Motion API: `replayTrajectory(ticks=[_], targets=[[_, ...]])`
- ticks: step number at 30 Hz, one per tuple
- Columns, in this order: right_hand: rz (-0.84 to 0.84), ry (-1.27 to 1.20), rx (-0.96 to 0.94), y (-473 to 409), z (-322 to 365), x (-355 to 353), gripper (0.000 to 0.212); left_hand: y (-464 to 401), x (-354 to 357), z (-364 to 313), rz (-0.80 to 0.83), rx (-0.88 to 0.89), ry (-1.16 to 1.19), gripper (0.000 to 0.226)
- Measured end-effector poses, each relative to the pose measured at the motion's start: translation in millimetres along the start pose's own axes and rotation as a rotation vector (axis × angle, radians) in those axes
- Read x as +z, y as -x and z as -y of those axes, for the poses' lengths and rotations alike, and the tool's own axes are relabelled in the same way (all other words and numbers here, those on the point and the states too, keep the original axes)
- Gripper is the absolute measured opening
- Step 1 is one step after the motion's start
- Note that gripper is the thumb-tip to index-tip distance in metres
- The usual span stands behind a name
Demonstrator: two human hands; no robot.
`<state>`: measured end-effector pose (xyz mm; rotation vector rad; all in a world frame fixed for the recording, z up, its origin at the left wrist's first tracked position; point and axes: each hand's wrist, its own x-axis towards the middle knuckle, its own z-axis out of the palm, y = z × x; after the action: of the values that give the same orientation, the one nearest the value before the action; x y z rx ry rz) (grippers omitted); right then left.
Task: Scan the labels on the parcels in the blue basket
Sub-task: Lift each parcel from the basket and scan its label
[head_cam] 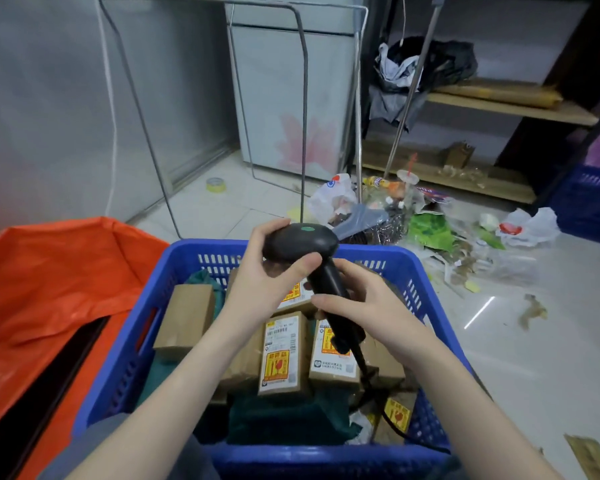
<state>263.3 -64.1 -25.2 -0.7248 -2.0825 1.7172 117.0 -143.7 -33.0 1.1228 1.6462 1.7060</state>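
Both hands' grip on glossy black scanner (305, 247), left hand (274, 271) cupping rounded head, right hand (364, 306) wrapping slim handle, above cardboard parcels (284, 355), slotted blue plastic basket (426, 306)

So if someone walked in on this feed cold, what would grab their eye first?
Probably the black barcode scanner at centre frame, gripped by both hands: left hand on its head, right hand around the handle. Beneath it, the blue basket holds brown parcels with white-and-yellow labels. The bright orange bag on the left also stands out.
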Motion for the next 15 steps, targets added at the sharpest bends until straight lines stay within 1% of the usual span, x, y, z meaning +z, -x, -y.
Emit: replayTrajectory(ticks=[2, 4, 6, 8, 9, 11, 12, 15], targets=[[-0.041, 0.050, -0.006, -5, -4, 4, 0.021, 1, 3, 5, 0.046, 0.008, -0.039, 0.065], [-0.091, 0.037, 0.030, -9, -12, 4, 0.009, -1, 4, 13, 0.121, 0.003, -0.101, 0.066], [-0.152, 0.000, 0.072, -11, -23, 0, 0.008, -9, 10, 19, 0.223, -0.044, -0.163, 0.058], [-0.220, -0.071, 0.114, -11, -36, -6, 0.005, -18, 18, 30, 0.224, -0.177, -0.108, 0.040], [-0.249, -0.116, 0.139, -12, -43, -10, 0.007, -22, 21, 40, 0.209, -0.253, -0.081, 0.038], [-0.310, -0.179, 0.204, -14, -57, -15, 0.013, -21, 27, 58, 0.257, -0.362, -0.121, 0.053], [-0.345, -0.189, 0.242, -15, -62, -17, 0.014, -19, 29, 67, 0.288, -0.401, -0.165, 0.057], [-0.413, -0.225, 0.364, -21, -80, -22, 0.013, -12, 34, 92, 0.359, -0.500, -0.276, 0.059]])
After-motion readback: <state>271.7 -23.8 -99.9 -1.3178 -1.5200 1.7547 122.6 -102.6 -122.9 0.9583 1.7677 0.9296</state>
